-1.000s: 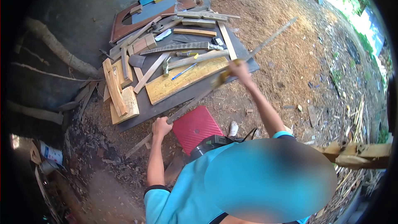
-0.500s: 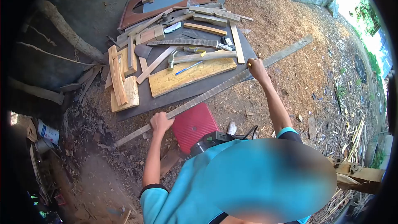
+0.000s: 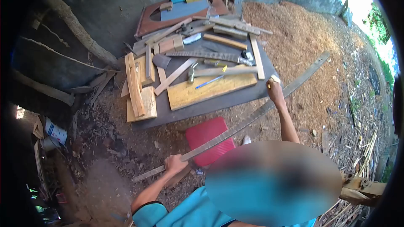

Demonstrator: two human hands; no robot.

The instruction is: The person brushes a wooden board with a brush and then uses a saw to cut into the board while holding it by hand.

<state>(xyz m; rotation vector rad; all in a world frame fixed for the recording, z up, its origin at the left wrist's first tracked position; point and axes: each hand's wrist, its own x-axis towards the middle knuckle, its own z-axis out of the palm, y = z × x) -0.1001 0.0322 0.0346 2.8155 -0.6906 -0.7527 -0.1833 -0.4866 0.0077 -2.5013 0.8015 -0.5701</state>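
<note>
A long, thin grey-brown wooden strip [image 3: 248, 120] with dark marks along it runs diagonally in front of me, low at the left and high at the right. It looks slightly bowed. My left hand [image 3: 175, 164] is closed around it near its lower left end. Farther up, my right hand [image 3: 275, 92] grips it beyond the right corner of the dark worktable [image 3: 168, 119]. Something small and pale shows at the top of the right hand, but I cannot make it out. Below the strip's middle stands a red stool [image 3: 207, 131], partly covered by it.
On the table lie a hammer [image 3: 227, 71], a yellowish board [image 3: 210, 91] with a blue pen [image 3: 209, 82], and several wood pieces [image 3: 135, 86]. A brown panel [image 3: 145, 24] stands behind. Sawdust [image 3: 290, 33] is heaped at right. A branch [image 3: 80, 33] leans at left.
The strip and both hands have come down and away from the table, with the grip kept. More of the stool's far side shows beyond the strip. The whole view has shifted slightly.
</note>
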